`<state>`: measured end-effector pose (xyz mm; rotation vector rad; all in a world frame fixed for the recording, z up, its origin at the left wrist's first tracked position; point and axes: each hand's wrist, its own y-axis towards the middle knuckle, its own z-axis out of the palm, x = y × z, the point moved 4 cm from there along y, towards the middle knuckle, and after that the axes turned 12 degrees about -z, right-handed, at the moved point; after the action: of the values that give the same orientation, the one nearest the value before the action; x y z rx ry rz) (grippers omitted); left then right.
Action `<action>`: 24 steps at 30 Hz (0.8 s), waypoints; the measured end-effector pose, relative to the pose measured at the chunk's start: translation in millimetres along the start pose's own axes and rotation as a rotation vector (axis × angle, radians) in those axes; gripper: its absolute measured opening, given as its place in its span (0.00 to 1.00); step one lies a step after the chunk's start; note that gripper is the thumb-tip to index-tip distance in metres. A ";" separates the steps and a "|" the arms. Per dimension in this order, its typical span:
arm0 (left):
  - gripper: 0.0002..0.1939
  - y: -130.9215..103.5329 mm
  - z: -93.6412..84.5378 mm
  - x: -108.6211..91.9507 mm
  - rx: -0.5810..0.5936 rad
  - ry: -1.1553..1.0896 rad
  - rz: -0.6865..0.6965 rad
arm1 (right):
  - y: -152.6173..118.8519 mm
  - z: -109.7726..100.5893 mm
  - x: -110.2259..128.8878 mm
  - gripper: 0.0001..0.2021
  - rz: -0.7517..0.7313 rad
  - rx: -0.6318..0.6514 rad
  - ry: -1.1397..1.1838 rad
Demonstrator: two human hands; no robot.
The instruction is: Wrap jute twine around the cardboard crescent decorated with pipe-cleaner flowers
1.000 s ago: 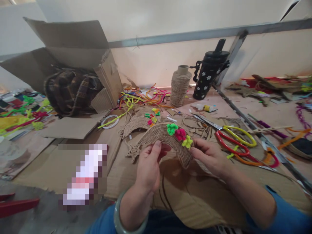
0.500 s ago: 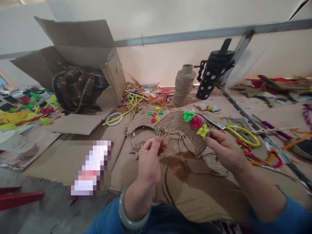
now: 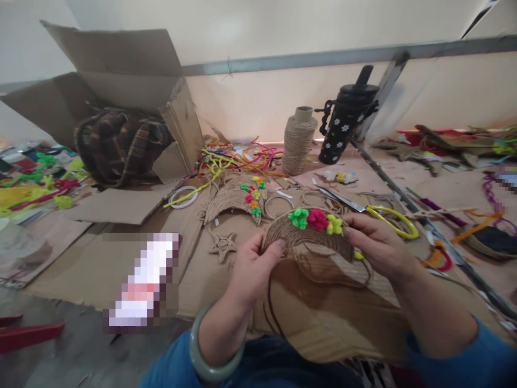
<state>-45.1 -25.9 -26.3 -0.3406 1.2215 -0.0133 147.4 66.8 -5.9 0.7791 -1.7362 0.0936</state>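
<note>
Between both hands is a twine-wrapped crescent (image 3: 285, 229), its curve upward, with green, pink and yellow fuzzy flowers (image 3: 317, 220) along its top edge. My left hand (image 3: 258, 264) pinches its left end, thumb on the front. My right hand (image 3: 374, 242) grips the right end beside the yellow flower; some of its fingertips are hidden behind the crescent. A loose strand of twine (image 3: 343, 283) loops below. Just beyond my left hand lie a twine star (image 3: 223, 247) and more twine crescents (image 3: 228, 199) with small coloured flowers.
An open cardboard box (image 3: 183, 129) holding plaid cloth stands back left. A twine spool (image 3: 299, 143) and a black flowered bottle (image 3: 343, 124) stand at the back. Yellow-handled scissors (image 3: 393, 221) lie right. Pipe cleaners (image 3: 226, 159), a white ring (image 3: 183, 198) and a blurred-out rectangle (image 3: 145, 280) lie about.
My left hand has closed on the left end of the crescent, where before it was apart from it. The crescent is turned more level and has come away from the other crescents.
</note>
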 end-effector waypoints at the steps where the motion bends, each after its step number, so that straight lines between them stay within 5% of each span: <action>1: 0.10 -0.1 -1.4 -0.7 -0.026 0.003 0.023 | 0.4 1.1 0.2 0.17 -0.006 0.030 -0.011; 6: 0.08 1.7 -3.0 -0.7 -0.043 -0.023 0.082 | 1.2 6.9 -0.8 0.17 0.008 0.179 -0.045; 13: 0.18 0.5 -14.0 -3.0 -0.310 -0.077 0.200 | -1.2 -7.9 -5.3 0.20 0.094 -0.096 0.010; 19: 0.11 1.9 -4.6 0.2 -0.086 -0.117 0.040 | -5.1 -9.3 -14.9 0.16 0.079 -0.021 0.062; 24: 0.13 1.4 -6.1 1.8 -0.120 -0.097 0.050 | -2.4 -2.1 -8.0 0.16 0.025 0.039 0.062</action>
<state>-50.4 -26.4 -30.2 -0.4106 1.1365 0.1194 151.3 69.5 -13.2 0.7753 -1.6899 0.1677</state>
